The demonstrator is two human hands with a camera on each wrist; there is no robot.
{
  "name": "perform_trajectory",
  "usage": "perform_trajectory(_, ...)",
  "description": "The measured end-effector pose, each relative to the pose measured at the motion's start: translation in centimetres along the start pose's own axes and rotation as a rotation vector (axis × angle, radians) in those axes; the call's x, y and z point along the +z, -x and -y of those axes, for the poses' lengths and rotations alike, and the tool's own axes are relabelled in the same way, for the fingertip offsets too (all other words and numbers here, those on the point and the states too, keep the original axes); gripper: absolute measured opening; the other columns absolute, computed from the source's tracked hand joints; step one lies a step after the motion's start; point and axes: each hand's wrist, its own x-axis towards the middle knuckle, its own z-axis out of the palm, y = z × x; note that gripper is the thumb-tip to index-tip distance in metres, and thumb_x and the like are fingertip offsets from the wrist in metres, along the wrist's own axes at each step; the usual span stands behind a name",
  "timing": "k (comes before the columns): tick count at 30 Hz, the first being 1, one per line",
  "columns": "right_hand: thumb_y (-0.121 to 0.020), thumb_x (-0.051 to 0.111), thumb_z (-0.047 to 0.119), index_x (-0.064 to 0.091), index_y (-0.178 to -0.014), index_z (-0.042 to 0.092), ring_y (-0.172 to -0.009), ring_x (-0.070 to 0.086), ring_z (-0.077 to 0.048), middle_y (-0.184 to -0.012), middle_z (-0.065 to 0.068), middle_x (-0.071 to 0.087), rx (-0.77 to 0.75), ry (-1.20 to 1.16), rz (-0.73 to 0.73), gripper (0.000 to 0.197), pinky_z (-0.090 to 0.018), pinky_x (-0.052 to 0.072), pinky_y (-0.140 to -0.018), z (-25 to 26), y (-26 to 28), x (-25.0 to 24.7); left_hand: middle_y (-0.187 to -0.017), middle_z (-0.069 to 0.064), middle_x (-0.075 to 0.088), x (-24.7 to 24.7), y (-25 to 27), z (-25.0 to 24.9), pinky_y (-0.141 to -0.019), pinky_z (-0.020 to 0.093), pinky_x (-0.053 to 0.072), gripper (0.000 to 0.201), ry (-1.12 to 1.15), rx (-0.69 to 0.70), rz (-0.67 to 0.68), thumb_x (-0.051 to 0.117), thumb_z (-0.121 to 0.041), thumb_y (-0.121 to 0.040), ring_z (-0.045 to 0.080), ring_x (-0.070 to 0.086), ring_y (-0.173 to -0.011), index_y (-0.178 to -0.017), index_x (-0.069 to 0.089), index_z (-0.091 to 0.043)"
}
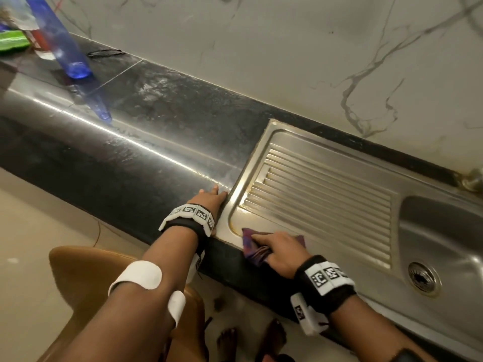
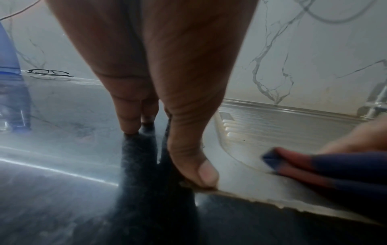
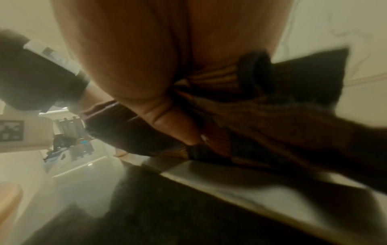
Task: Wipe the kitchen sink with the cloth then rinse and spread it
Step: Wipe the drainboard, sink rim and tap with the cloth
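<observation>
A steel sink unit with a ribbed drainboard and a basin is set into the dark counter. My right hand grips a bunched purple and red cloth and presses it on the drainboard's near left corner. The same cloth shows at the right of the left wrist view, and as a dark striped cloth under the palm in the blurred right wrist view. My left hand rests flat on the counter beside the sink's left rim, fingers straight.
A blue plastic bottle stands at the far left of the counter, with black glasses by the marble wall. The drain sits in the basin, a tap base behind it. A brown stool stands below the counter edge.
</observation>
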Motion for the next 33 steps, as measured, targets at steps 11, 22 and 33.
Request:
perform_trajectory(11, -0.086, 0.052, 0.023, 0.004, -0.151, 0.002, -0.135, 0.028, -0.032, -0.155, -0.015, 0.020, 0.072, 0.325, -0.021, 0.083, -0.041, 0.029, -0.111, 6.3, -6.1, 2.0, -0.161, 0.003, -0.003, -0.8, -0.3, 0.0, -0.111, 0.057, 0.028, 0.087, 0.110, -0.031, 0.066, 0.067, -0.023, -0.083, 0.041, 0.008, -0.145, -0.151, 0.012, -0.023)
perform_trajectory(22, -0.088, 0.051, 0.014, 0.026, -0.148, 0.014, -0.131, 0.039, -0.033, -0.145, -0.014, 0.039, -0.023, 0.233, -0.053, 0.065, -0.039, 0.034, -0.108, 5.3, -4.5, 0.6, -0.161, 0.002, -0.004, -0.7, -0.7, -0.5, -0.113, 0.054, 0.026, 0.091, 0.046, -0.058, 0.069, 0.066, -0.019, -0.084, 0.041, 0.008, -0.145, -0.152, 0.005, -0.023)
perform_trajectory(33, -0.085, 0.045, 0.018, 0.054, -0.127, 0.037, -0.118, 0.057, -0.018, -0.127, 0.008, 0.062, 0.057, 0.019, -0.073, 0.048, -0.036, 0.044, -0.100, -1.4, 1.0, 0.6, -0.161, 0.003, -0.006, 0.4, -1.9, 0.6, -0.115, 0.049, 0.023, 0.126, -0.047, -0.040, 0.055, 0.086, -0.022, -0.061, 0.038, 0.007, -0.146, -0.153, 0.000, -0.025)
